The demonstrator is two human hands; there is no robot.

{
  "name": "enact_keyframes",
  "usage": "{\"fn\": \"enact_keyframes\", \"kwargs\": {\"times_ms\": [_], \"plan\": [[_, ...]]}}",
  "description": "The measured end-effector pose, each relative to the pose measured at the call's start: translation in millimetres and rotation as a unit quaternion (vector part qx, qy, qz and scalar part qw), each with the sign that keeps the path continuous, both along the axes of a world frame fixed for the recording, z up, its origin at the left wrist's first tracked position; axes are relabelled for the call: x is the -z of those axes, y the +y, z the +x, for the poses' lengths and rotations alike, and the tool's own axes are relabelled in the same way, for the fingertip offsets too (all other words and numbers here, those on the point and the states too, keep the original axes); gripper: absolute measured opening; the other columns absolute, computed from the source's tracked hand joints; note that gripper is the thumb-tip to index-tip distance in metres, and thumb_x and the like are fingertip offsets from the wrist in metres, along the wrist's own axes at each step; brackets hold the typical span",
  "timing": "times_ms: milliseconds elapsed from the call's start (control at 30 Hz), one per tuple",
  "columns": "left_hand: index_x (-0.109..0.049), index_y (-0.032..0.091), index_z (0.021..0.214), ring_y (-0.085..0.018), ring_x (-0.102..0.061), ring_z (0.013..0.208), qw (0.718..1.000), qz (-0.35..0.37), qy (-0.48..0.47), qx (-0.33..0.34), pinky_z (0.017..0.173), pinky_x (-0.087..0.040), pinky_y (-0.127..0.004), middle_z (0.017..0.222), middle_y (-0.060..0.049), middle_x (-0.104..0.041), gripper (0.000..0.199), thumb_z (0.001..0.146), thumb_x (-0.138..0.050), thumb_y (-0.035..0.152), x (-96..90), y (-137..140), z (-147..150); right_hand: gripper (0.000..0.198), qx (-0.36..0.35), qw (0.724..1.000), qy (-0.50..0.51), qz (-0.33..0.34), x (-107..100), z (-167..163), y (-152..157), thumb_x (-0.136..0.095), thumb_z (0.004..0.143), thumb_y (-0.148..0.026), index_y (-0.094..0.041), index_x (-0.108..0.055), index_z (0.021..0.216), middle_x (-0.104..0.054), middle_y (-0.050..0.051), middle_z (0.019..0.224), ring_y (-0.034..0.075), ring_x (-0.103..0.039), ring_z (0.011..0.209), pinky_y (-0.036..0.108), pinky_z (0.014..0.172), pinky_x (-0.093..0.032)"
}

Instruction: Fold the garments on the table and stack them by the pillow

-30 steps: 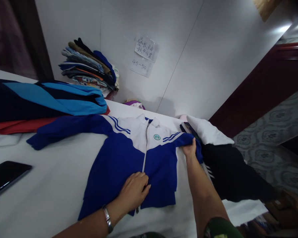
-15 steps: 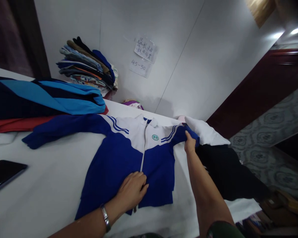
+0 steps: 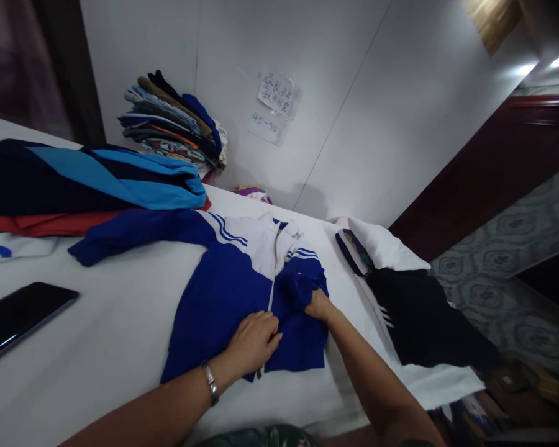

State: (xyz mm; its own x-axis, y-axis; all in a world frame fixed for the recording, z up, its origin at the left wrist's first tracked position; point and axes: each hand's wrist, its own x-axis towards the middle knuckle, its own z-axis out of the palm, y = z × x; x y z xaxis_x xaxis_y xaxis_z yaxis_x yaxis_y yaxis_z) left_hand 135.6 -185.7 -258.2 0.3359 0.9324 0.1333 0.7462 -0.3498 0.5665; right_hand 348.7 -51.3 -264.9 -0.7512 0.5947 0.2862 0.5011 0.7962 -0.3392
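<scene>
A blue and white zip-up jacket [image 3: 214,304] lies spread face up, striped at the shoulders, with one sleeve stretched out to the left. My left hand [image 3: 254,338], fingers curled, holds the front down beside the lower zip; its fingertips are partly hidden. My right hand [image 3: 318,305] is closed on the jacket's other sleeve, which is bunched and folded inward over the chest. That sleeve covers the chest badge.
The jacket lies on a white table [image 3: 116,316]. A black phone [image 3: 28,316] is at the left, below folded navy and light-blue clothing [image 3: 144,186]. Folded clothes [image 3: 168,124] are stacked by the wall. Black clothing [image 3: 428,316] and a white garment [image 3: 389,248] lie right. Handwritten papers [image 3: 277,99] hang above.
My right hand has brought the right-side sleeve inward and down across the jacket front. My left hand stays by the zip. The view has shifted slightly.
</scene>
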Motion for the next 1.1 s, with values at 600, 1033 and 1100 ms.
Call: {"fn": "enact_keyframes", "kwargs": {"times_ms": [600,1033,1100], "plan": [[-0.06,0.02,0.113,-0.022,-0.052,0.121,0.998,0.034,-0.055,-0.007,0.103,-0.042,-0.037,0.134,-0.009,-0.054,0.032,0.083,-0.047,0.017,-7.0,-7,2,0.071,0.073,0.953,0.198,-0.217,-22,-16,-89,-0.073,0.073,-0.035,-0.027,-0.047,0.138,-0.053,0.007,0.139,0.027,-0.049,0.128,0.047,0.11,-0.035],[-0.064,0.021,0.11,-0.017,-0.062,0.075,0.995,-0.071,-0.065,-0.034,0.07,-0.047,-0.029,0.091,-0.004,-0.067,0.032,0.084,-0.049,0.032,-56.5,7,18,0.026,0.178,0.726,0.611,-0.261,-37,3,-71,-0.057,0.086,-0.045,-0.025,-0.06,0.102,-0.07,0.003,0.099,0.019,-0.068,0.085,0.036,0.074,-0.057],[-0.066,0.021,0.106,-0.02,-0.064,0.084,0.998,-0.056,-0.021,0.005,0.076,-0.047,-0.032,0.098,-0.005,-0.067,0.031,0.085,-0.049,0.035,-58.0,2,37,0.022,0.173,0.687,0.651,-0.272,-55,11,-58,-0.065,0.08,-0.043,-0.025,-0.06,0.092,-0.07,0.0,0.093,0.017,-0.067,0.083,0.036,0.076,-0.057]]}}
